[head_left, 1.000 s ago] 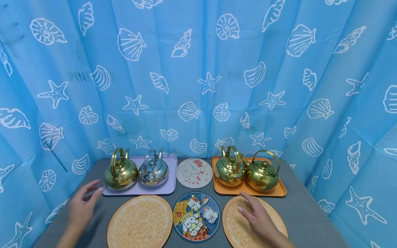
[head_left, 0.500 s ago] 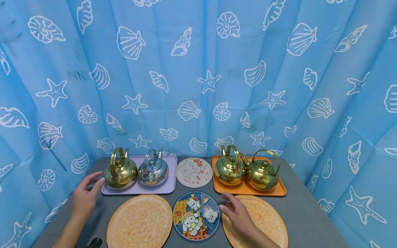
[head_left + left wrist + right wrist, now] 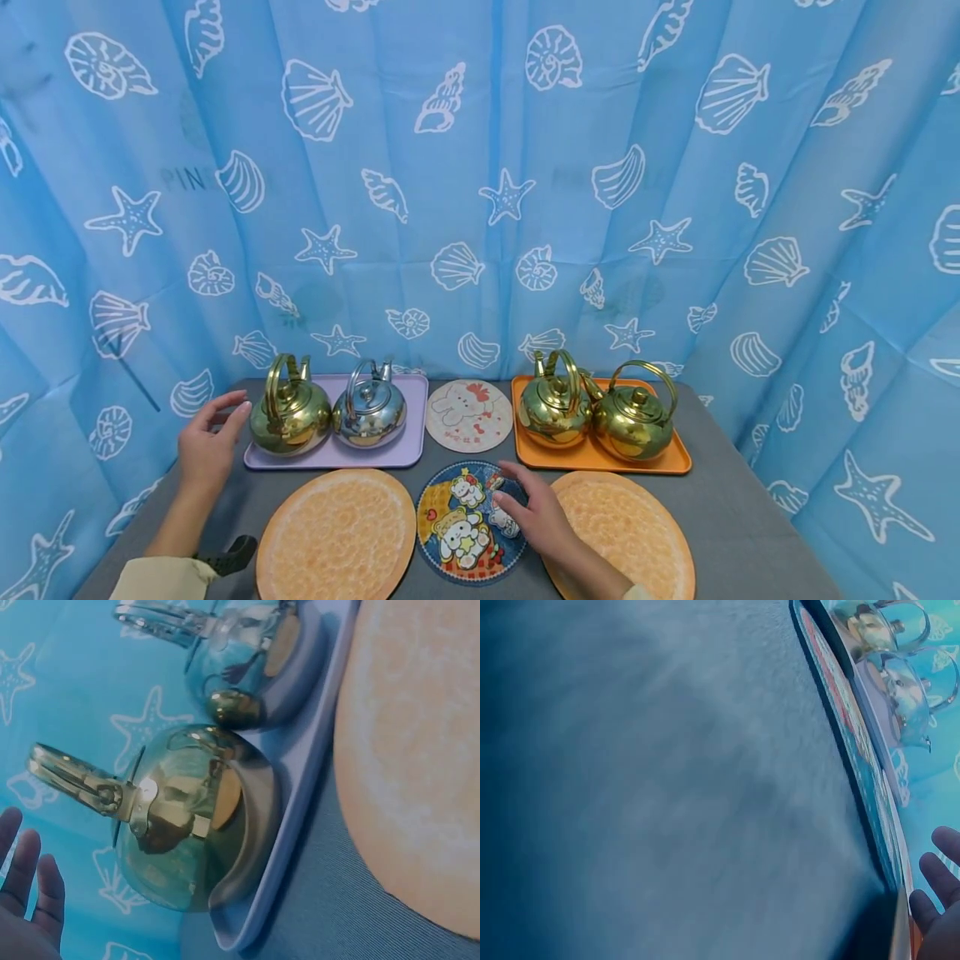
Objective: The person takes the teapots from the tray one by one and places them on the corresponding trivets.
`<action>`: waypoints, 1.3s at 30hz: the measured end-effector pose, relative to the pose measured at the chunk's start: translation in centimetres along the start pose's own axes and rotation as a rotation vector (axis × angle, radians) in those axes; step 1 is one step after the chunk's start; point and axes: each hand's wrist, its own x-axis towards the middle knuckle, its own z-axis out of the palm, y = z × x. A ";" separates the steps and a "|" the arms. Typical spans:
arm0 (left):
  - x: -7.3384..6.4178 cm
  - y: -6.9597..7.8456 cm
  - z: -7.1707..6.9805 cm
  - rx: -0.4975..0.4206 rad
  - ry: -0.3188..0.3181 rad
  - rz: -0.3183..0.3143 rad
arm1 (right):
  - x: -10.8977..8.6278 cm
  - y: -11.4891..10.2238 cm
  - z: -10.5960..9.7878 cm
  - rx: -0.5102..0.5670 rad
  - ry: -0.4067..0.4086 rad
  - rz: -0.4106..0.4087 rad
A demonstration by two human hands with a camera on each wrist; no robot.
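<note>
My left hand [image 3: 208,442] hovers just left of a gold kettle [image 3: 291,421] on the purple tray, fingers loosely bent and holding nothing. In the left wrist view its fingers [image 3: 49,892] are apart from that kettle's upright handle [image 3: 75,780]. Beside the gold kettle sits a silver kettle [image 3: 370,414]. My right hand [image 3: 542,515] is over the right side of the blue cartoon round mat [image 3: 453,546], fingers relaxed with nothing in them. On the orange tray stand two more gold kettles, one at left [image 3: 555,414] and one at right [image 3: 636,425].
Large tan round mats lie at front left [image 3: 337,533] and front right [image 3: 622,517]. A white rabbit mat [image 3: 470,417] lies between the purple tray [image 3: 412,429] and the orange tray [image 3: 532,454]. A blue shell-print curtain [image 3: 480,208] rises behind the grey table [image 3: 757,542].
My left hand has moved forward and slightly right, closer to the gold kettle. My right hand has shifted left from the right tan mat to over the cartoon mat. The kettles stay put.
</note>
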 end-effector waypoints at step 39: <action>3.9 2.0 2.2 -0.003 -0.325 -0.003 | 8.7 -1.8 8.7 -0.091 -0.026 -0.008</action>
